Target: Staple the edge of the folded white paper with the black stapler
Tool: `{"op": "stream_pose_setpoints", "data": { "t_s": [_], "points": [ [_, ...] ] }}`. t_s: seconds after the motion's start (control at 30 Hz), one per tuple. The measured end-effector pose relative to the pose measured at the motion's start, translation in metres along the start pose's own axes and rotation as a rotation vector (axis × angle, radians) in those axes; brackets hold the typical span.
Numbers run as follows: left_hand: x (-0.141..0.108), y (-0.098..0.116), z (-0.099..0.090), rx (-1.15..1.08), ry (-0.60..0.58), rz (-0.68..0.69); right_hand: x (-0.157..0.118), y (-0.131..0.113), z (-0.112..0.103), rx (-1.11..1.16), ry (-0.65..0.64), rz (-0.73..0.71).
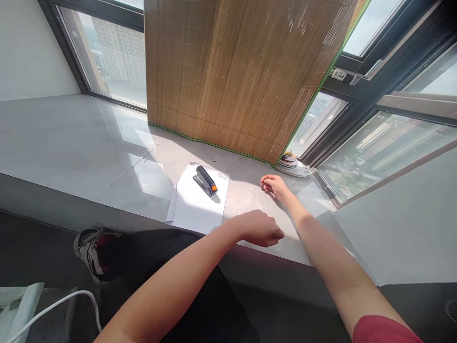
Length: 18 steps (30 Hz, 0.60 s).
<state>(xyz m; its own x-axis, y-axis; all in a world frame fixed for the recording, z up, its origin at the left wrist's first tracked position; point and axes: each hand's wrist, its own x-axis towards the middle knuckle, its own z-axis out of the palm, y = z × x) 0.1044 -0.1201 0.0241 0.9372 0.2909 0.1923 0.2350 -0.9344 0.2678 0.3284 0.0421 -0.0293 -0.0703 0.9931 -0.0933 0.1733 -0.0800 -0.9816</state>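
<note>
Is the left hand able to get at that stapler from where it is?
Probably yes: the stapler lies uncovered on the white paper, and nothing visible stands between it and the left hand, though the hand would need to move leftward.

This is looking like a high-rise home. A slatted mat (232,71) is screening the far edge of a tiled ledge (82,143), and green ground (357,171) is showing far below through the right window (389,147).
</note>
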Motion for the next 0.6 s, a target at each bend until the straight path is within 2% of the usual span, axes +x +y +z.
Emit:
{"op": "stream_pose_setpoints", "data": {
  "t_s": [0.07, 0.17, 0.23, 0.3, 0.37, 0.47, 0.6],
  "points": [
    [0.001, 0.000, 0.003, -0.026, -0.052, 0.007, -0.011, 0.013, -0.030, 0.127, 0.124, -0.044],
    [0.002, -0.003, 0.007, -0.062, -0.077, 0.006, -0.018, 0.025, -0.048, 0.298, 0.313, -0.174],
    [0.001, -0.009, 0.008, -0.060, -0.088, -0.006, -0.019, 0.028, -0.050, 0.331, 0.345, -0.192],
    [-0.002, -0.017, 0.007, -0.050, -0.048, -0.039, -0.019, 0.028, -0.048, 0.320, 0.310, -0.181],
    [-0.008, -0.026, 0.001, -0.046, 0.080, -0.087, -0.018, 0.027, -0.047, 0.318, 0.263, -0.176],
    [-0.023, -0.041, -0.014, 0.006, 0.413, -0.263, -0.018, 0.026, -0.046, 0.352, 0.245, -0.173],
    [-0.051, -0.069, -0.033, 0.188, 0.932, -0.816, -0.019, 0.025, -0.046, 0.329, 0.249, -0.181]
  ]
}}
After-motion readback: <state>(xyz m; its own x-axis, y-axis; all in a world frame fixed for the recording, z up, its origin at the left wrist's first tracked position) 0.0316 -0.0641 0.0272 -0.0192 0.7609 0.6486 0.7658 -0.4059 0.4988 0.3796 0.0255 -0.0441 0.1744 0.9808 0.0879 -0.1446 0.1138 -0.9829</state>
